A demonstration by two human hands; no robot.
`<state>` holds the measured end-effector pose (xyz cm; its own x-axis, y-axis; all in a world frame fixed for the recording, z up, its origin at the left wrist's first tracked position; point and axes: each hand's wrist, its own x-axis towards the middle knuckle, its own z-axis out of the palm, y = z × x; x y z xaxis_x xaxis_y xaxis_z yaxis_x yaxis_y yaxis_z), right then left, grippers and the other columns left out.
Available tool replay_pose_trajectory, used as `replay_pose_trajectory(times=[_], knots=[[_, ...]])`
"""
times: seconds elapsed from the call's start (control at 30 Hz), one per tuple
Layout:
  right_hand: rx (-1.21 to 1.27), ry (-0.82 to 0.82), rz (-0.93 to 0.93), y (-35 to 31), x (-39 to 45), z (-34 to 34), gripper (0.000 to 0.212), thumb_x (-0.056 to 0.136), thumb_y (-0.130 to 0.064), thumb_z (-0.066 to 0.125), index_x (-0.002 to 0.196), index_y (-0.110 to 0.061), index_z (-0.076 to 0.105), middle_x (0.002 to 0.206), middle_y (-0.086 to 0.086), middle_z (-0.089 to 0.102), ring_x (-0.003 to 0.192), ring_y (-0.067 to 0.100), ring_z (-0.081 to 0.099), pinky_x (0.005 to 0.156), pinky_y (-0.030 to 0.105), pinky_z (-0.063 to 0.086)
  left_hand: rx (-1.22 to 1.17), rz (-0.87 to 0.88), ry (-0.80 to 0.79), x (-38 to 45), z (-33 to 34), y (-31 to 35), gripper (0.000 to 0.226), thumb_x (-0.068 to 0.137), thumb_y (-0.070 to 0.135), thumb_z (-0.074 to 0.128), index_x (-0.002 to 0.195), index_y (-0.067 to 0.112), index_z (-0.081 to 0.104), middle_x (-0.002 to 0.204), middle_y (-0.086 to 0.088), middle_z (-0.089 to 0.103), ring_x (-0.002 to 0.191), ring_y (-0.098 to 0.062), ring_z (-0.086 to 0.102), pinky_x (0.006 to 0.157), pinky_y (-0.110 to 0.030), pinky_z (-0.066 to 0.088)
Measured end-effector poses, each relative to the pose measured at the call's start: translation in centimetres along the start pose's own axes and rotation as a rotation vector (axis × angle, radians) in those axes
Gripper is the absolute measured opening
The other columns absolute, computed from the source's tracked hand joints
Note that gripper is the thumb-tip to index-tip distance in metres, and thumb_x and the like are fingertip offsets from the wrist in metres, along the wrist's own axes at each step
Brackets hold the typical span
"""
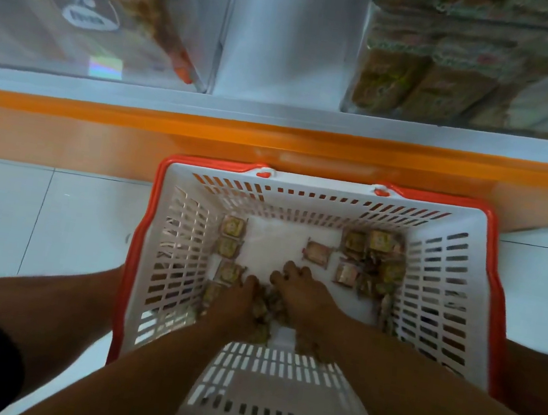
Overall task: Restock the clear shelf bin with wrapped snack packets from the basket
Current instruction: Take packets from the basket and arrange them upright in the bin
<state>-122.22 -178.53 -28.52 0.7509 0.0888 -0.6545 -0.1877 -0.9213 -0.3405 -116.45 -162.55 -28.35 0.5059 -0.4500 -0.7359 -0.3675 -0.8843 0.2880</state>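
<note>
Down on the white tiled floor, a white basket with an orange rim is standing just in front of the orange base of a shelf. Both arms are reaching into the basket from the near side. The left hand and the right hand are lying close together on the basket bottom, and between and under them a heap of snack packets is showing. The fingers of both hands are bending around this heap, so each hand is clamping on packets, though the exact hold under the palms is hidden. More packets are lying loose in the basket: a row along the left wall, one single packet near the middle, and a group in the far right corner. Above the shelf edge, an empty-looking clear bin is sitting between two other clear bins; the left bin is holding brown packages with a white label, and the right bin is holding stacked packs with green print. The picture is blurred at the top, so the labels are not readable. Bare legs are showing at both sides of the basket.
</note>
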Motion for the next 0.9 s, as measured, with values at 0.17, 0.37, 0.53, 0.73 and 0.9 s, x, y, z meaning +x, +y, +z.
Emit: replay_pose_trajectory(times=[0.17, 0.37, 0.53, 0.73, 0.9], knots=[[0.326, 0.005, -0.018, 1.7, 0.2, -0.3, 0.054, 0.07, -0.025, 0.083, 0.116, -0.022, 0.055, 0.113, 0.005, 0.045, 0.093, 0.025, 0.047, 0.072, 0.035, 0.041, -0.155, 0.047, -0.04, 0.6, -0.4, -0.1, 0.061, 0.079, 0.032, 0.08, 0.129, 0.019, 0.047, 0.117, -0.005, 0.063, 0.097, -0.021, 0.061, 0.077, -0.03, 0.047], [0.741, 0.034, 0.006, 1.4, -1.3, -1.1, 0.033, 0.08, -0.009, 0.08, 0.109, -0.003, 0.067, 0.112, 0.014, 0.066, 0.103, 0.029, 0.061, 0.089, 0.032, 0.049, -0.402, 0.044, -0.064, 0.6, -1.4, 0.6, 0.039, 0.078, 0.015, 0.081, 0.096, 0.027, 0.047, 0.09, 0.004, 0.058, 0.086, -0.02, 0.059, 0.062, -0.015, 0.043], [0.712, 0.099, 0.036, 1.0, -3.0, -4.6, 0.032, 0.081, -0.009, 0.075, 0.111, -0.014, 0.065, 0.113, 0.004, 0.065, 0.099, 0.019, 0.059, 0.085, 0.029, 0.05, -0.594, 0.012, -0.071, -0.2, -4.9, 2.6, 0.029, 0.075, 0.026, 0.076, 0.093, 0.02, 0.056, 0.1, -0.002, 0.062, 0.088, -0.02, 0.062, 0.074, -0.029, 0.052], [0.342, -0.045, 0.023, -1.0, -8.2, -14.9, 0.021, 0.086, -0.027, 0.068, 0.105, -0.021, 0.062, 0.101, 0.002, 0.067, 0.088, 0.021, 0.065, 0.068, 0.031, 0.056, -1.181, -0.029, -0.559, -3.3, -12.0, 4.8, 0.055, 0.073, -0.003, 0.067, 0.122, 0.02, 0.065, 0.12, -0.015, 0.069, 0.109, -0.034, 0.068, 0.1, -0.05, 0.055], [0.109, 0.034, -0.079, -3.9, -15.6, -23.1, 0.024, 0.094, -0.024, 0.062, 0.116, -0.014, 0.065, 0.107, 0.01, 0.071, 0.094, 0.025, 0.067, 0.08, 0.036, 0.057, -1.248, 0.174, -0.657, -7.7, -19.3, 7.8, 0.058, 0.071, 0.05, 0.088, 0.12, 0.021, 0.075, 0.126, -0.014, 0.07, 0.113, -0.03, 0.07, 0.087, -0.043, 0.059]])
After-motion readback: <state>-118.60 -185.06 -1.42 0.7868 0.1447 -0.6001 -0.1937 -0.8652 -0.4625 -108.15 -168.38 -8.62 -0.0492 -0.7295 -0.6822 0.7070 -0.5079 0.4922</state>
